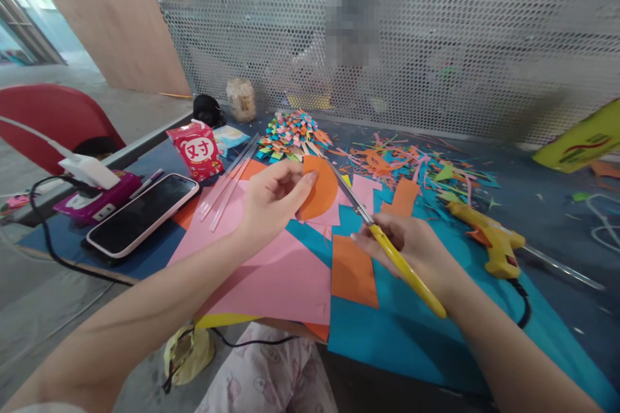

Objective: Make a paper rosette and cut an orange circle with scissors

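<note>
Pinched between the thumb and fingers of my left hand (276,197) is an orange paper piece (322,188) with a rounded edge. My right hand (404,242) grips yellow-handled scissors (400,271), whose metal blades point up and left and reach the right edge of that piece. Whether the blades are cutting into it, I cannot tell. Beneath both hands lie a large pink sheet (271,284) and a blue sheet (387,335). An orange rectangle of paper (353,274) rests on the blue sheet, left of my right wrist.
A yellow glue gun (491,239) lies at right. Paper scraps (411,164) and a pile of small folded papers (290,132) lie behind. At left are a phone (143,214), clear sticks (230,184), a red carton (197,150) and a purple power strip (104,197). A perforated metal panel (271,6) stands behind the table.
</note>
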{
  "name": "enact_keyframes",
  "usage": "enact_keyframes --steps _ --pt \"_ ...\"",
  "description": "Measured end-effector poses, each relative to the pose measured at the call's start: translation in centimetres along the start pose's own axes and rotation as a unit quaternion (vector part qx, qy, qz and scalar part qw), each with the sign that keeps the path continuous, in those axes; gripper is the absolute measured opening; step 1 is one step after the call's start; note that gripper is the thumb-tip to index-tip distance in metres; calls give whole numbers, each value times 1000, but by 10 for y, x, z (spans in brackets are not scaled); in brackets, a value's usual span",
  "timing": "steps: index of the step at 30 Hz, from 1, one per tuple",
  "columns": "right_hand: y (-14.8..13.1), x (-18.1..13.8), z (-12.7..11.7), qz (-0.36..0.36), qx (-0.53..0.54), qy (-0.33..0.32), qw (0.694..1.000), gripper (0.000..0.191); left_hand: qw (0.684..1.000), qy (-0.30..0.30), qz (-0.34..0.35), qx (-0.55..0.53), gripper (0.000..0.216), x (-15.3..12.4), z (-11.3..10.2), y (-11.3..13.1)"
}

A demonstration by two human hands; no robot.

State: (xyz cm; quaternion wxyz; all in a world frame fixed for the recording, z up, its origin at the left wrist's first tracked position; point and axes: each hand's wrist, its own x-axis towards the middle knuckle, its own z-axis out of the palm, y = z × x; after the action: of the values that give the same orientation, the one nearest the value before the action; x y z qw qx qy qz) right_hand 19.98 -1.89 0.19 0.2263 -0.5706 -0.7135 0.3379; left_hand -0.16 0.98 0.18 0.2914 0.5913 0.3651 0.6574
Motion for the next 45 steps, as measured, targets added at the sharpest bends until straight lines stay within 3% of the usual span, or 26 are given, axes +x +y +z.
enact_keyframes --steps 15,24,45 --pt "-4 -2 -2 2 4 13 1000 43 999 24 10 -18 25 3 1 0" --pt "-2 -1 -2 -8 -4 10 1000 43 999 -32 7 -17 19 1 -1 -1" --pt "-3 -1 -1 -5 1 7 1000 42 1000 -14 26 6 28 3 -1 1"
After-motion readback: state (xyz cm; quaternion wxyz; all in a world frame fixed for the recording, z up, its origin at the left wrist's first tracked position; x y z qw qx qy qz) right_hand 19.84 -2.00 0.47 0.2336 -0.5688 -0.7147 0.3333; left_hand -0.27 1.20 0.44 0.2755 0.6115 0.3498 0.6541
